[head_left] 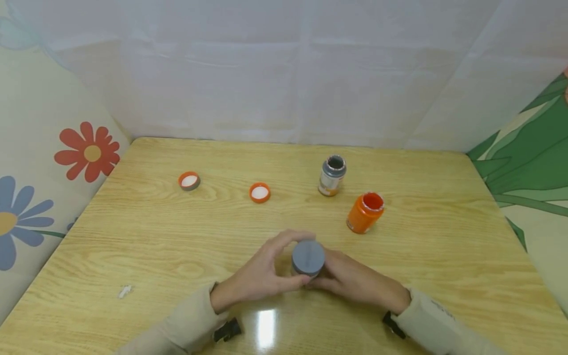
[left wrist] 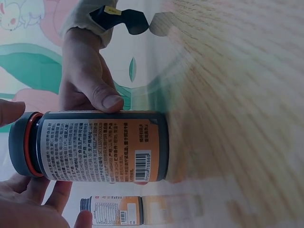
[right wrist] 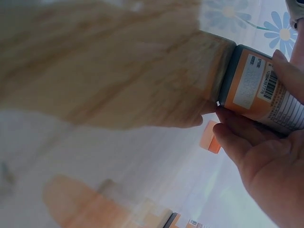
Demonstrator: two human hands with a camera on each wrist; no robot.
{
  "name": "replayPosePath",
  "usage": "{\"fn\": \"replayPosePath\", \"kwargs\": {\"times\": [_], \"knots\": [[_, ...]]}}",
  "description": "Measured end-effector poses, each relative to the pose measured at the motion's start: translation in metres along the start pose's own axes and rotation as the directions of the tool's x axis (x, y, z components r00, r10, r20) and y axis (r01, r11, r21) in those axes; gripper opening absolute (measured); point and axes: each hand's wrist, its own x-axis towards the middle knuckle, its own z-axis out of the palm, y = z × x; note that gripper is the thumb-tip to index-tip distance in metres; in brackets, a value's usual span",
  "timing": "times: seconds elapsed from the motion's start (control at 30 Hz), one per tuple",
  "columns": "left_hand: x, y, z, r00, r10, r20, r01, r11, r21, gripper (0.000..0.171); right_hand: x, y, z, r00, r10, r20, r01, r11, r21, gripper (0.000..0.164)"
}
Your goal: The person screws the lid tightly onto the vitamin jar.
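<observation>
A supplement bottle with a grey cap [head_left: 308,257] and a grey, white and orange label [left wrist: 102,147] stands upright near the front middle of the table. My left hand [head_left: 266,273] holds the cap between thumb and fingers. Lower down, my right hand [head_left: 355,278] grips the bottle's body; the right wrist view shows its thumb and fingers around the label [right wrist: 254,83]. The cap sits on the bottle's neck, with an orange ring showing at its lower edge in the left wrist view.
Behind the hands stand a capless grey bottle [head_left: 332,178] and a capless orange bottle [head_left: 364,216]. Two caps lie inside up farther left, one grey and orange [head_left: 189,181], one orange [head_left: 259,193]. A small white scrap [head_left: 125,291] lies on the wooden table [head_left: 146,236].
</observation>
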Motion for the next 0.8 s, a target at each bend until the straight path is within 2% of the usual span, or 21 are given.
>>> {"fn": "replayPosePath", "kwargs": {"times": [0.23,0.4,0.57,0.8], "knots": [[0.001,-0.001,0.003,0.999,-0.024,0.026,0.024,1.0,-0.012,0.073,0.0,0.002,-0.001,1.0,0.008,-0.004,-0.008,0.997,-0.081,0.043],[-0.001,0.0,0.006,0.998,-0.039,-0.048,0.041,0.999,0.033,0.079,0.0,0.002,-0.001,1.0,0.021,0.002,-0.021,0.997,-0.08,0.044],[-0.002,-0.001,0.009,0.993,0.004,-0.119,0.006,0.997,0.08,0.07,0.0,0.002,0.0,1.0,0.017,-0.013,-0.018,0.996,-0.089,0.046],[-0.002,0.0,0.01,0.991,0.056,-0.118,-0.042,0.993,0.114,0.067,-0.001,0.002,-0.001,1.0,0.008,-0.007,-0.008,0.996,-0.089,0.046]]}}
